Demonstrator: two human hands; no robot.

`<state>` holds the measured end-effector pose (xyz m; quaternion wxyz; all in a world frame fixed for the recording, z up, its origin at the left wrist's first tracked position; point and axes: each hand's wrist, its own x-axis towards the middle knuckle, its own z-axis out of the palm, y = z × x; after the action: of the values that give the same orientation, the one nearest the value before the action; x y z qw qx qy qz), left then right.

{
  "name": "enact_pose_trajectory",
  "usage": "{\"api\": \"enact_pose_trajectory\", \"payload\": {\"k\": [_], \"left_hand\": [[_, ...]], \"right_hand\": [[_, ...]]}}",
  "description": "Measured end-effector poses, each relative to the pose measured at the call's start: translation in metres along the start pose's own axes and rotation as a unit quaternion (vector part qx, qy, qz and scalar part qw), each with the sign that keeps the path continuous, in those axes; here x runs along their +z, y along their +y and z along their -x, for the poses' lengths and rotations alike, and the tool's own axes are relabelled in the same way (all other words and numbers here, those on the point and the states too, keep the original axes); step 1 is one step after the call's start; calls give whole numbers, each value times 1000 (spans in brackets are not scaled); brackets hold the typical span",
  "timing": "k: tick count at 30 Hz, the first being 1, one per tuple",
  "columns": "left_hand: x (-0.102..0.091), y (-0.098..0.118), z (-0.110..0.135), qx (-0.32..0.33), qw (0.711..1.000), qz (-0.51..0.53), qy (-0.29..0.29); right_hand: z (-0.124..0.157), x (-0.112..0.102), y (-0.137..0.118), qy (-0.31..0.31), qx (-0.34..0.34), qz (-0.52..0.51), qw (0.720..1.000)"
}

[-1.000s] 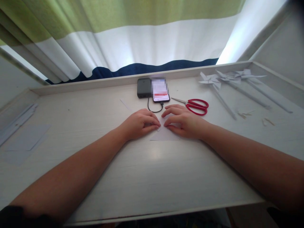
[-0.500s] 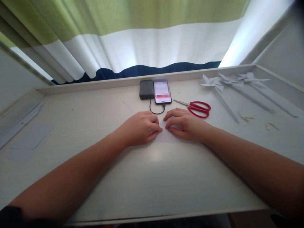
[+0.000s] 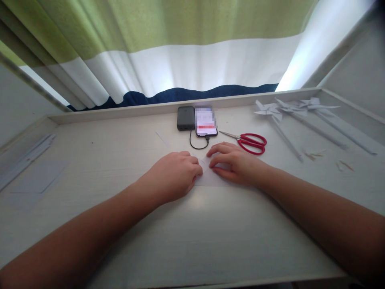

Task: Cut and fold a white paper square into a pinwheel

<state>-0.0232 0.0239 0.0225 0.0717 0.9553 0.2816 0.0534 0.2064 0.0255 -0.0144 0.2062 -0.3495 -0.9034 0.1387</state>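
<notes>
A small white sheet of paper [image 3: 206, 179] lies on the white desk between my hands, with a crease or slit line near its middle. My left hand [image 3: 177, 174] is closed, its fingers curled and pressed together at the paper's left part. My right hand [image 3: 233, 162] rests on the right part of the sheet with its fingers apart. Both hands cover much of the paper. Red-handled scissors [image 3: 252, 143] lie just beyond my right hand, blades pointing left.
A dark power bank [image 3: 185, 118] and a cabled phone [image 3: 206, 122] lie at the back. Several paper pinwheels [image 3: 270, 110] lie at right, near small scraps [image 3: 314, 154]. Paper sheets [image 3: 39, 176] and long paper strips [image 3: 30, 158] lie left. A thin paper piece [image 3: 162, 137] sits beyond my left hand.
My left hand has shifted slightly left and towards me along the paper, its fingertips now more curled. The right hand stays in place. The whole view has tilted up a little.
</notes>
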Motion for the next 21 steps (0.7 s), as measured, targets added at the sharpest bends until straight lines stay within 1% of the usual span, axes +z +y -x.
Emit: {"api": "enact_pose_trajectory", "payload": {"k": [2,4,15,21], "left_hand": [[-3,3,0,-16,998,-42,-36],[-5,6,0,-27,996,-65,-54],[-7,18,3,-56,991,-88,-79],[-7,22,2,-67,990,-91,-81]], "right_hand": [[0,0,0,-2,-1,2,1000],[0,0,1,-1,-1,1,1000],[0,1,-1,-5,3,5,1000],[0,0,-2,-8,6,7,1000]]}}
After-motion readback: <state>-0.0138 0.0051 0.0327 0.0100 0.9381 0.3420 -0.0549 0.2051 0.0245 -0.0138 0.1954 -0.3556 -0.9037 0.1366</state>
